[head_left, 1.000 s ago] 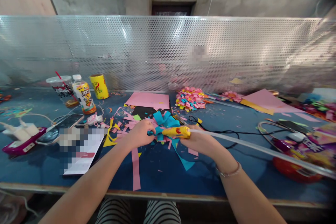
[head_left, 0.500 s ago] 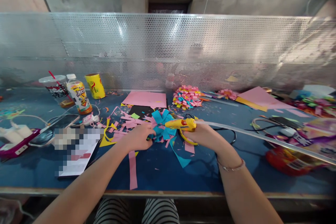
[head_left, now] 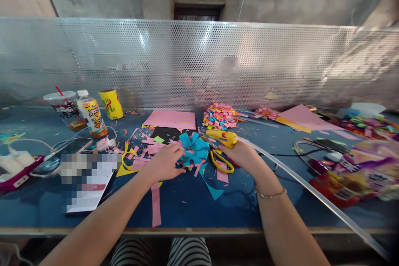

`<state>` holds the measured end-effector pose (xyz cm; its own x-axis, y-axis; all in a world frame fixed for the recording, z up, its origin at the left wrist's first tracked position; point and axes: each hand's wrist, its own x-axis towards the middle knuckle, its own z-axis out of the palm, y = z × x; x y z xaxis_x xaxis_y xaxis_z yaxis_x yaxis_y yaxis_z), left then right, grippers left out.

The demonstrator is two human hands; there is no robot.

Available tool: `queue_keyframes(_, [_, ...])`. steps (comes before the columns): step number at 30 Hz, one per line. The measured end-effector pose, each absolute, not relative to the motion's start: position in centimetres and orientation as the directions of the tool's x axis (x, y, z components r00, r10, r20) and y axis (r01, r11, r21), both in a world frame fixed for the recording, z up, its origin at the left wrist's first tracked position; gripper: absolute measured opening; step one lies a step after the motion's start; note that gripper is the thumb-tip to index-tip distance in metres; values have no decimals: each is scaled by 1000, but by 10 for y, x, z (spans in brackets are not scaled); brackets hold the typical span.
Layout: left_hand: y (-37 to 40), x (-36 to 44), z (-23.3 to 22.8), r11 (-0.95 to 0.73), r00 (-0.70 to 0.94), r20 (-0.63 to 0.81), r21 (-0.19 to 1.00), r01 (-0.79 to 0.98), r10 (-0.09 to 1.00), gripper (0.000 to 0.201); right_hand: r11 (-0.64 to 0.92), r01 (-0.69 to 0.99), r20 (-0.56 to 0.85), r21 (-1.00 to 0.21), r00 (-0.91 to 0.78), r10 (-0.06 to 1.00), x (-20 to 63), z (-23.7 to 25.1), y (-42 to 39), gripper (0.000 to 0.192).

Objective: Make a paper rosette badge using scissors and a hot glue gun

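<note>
My right hand [head_left: 241,154] is closed around a yellow hot glue gun [head_left: 222,137], whose nozzle points left. A long clear glue stick [head_left: 299,169] runs out of its back toward the lower right. A blue paper flower [head_left: 197,149] with looped strips lies on the table in front of me. My left hand [head_left: 166,162] is at the flower's left edge, thumb and fingers apart; whether the fingertips touch it is hard to tell. Yellow-handled scissors [head_left: 222,165] lie between the flower and my right hand.
Pink paper strips [head_left: 151,149] are scattered left of the flower. Behind are a pink sheet [head_left: 171,119] and a multicoloured paper pompom [head_left: 220,116]. A drink bottle [head_left: 92,115], cup [head_left: 67,110] and phone [head_left: 64,156] stand or lie left; a snack bag [head_left: 355,170] lies right.
The glue gun has lifted up and to the right, away from the flower, and the scissors' handles show more. My left fingers have spread from the flower's edge.
</note>
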<state>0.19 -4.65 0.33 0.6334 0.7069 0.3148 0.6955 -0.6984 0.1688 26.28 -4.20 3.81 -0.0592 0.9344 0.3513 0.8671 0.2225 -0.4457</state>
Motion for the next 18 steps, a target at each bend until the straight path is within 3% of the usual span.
queue_keyframes(7, [-51, 6, 7, -743, 650, 363, 266, 615, 668, 41, 230, 899, 249, -372, -142, 958, 273, 45, -59, 23])
queue_keyframes(12, [-43, 16, 18, -646, 533, 366, 435, 627, 763, 29, 322, 930, 279, -178, -266, 923, 277, 51, -68, 19])
queue_keyframes(15, [-28, 27, 20, -638, 578, 274, 382, 668, 769, 28, 374, 925, 226, -75, -349, 909, 274, 49, -65, 17])
queue_keyframes(18, [-12, 38, 17, -679, 644, 222, 312, 665, 732, 25, 378, 924, 220, -68, -355, 908, 269, 47, -62, 15])
